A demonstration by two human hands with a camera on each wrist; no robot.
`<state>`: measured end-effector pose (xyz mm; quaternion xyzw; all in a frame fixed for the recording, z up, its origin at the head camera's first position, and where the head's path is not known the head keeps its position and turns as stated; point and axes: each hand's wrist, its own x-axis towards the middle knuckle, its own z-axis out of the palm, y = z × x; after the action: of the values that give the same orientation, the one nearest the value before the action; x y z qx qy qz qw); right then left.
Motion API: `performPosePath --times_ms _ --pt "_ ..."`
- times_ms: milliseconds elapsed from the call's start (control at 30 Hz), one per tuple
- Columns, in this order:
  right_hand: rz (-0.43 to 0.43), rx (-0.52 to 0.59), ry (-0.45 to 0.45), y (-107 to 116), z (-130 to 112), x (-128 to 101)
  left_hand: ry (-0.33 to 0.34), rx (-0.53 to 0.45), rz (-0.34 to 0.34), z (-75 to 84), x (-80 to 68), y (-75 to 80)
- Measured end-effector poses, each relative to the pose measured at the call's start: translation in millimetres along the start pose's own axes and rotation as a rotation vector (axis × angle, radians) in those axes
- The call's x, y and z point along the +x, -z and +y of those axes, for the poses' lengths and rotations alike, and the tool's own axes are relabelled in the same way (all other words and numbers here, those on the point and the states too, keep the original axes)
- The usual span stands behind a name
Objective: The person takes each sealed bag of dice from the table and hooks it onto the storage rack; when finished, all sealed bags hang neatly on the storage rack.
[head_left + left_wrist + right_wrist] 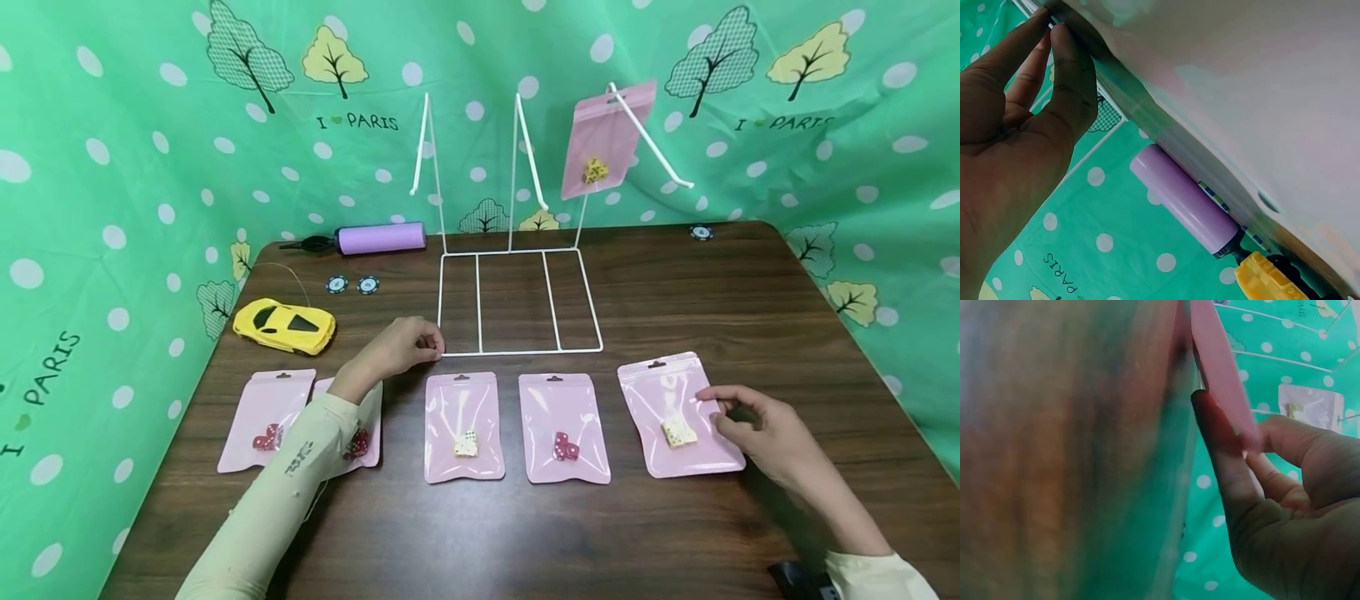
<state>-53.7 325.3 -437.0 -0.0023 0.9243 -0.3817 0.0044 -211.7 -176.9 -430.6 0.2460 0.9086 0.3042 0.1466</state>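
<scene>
The work goes on across a brown table (675,542), and the largest thing to manage on it is the white wire rack (521,352), which stands at the back of the row of bags with three hooks, the right hook (651,139) bearing a hanging bag (600,133). The left hand (401,346) has its thumb and fingertips drawn together on the front left corner of the rack's base; that light pinch should be enough to steady the frame, provided it presses rather than pulls. Its forearm crosses one of the bags at the left, so it is best kept raised to avoid dragging that one. The right hand (765,433) has thumb and fingers closed on the right edge of the rightmost pink bag (686,406), lying in front of the rack, its top leaning left; I cannot tell whether it is wholly on the table. A firmer hold would probably come from shifting the grip up that side towards the top, so the bag does not fold or swing. Keep the top level, so that the dice (678,433) stay low in it, and keep fingers off the small hanging slot (657,363).
</scene>
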Motion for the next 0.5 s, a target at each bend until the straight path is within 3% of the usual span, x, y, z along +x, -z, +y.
performPosePath --times_ms 233,500 --pt "0.056 0.074 0.023 14.7 -7.1 0.8 -0.002 -0.007 -0.007 -0.5 1.2 -1.3" --pt "0.213 0.205 0.097 26.0 -21.5 3.6 0.01 -0.001 -0.001 -0.7 0.2 0.2"
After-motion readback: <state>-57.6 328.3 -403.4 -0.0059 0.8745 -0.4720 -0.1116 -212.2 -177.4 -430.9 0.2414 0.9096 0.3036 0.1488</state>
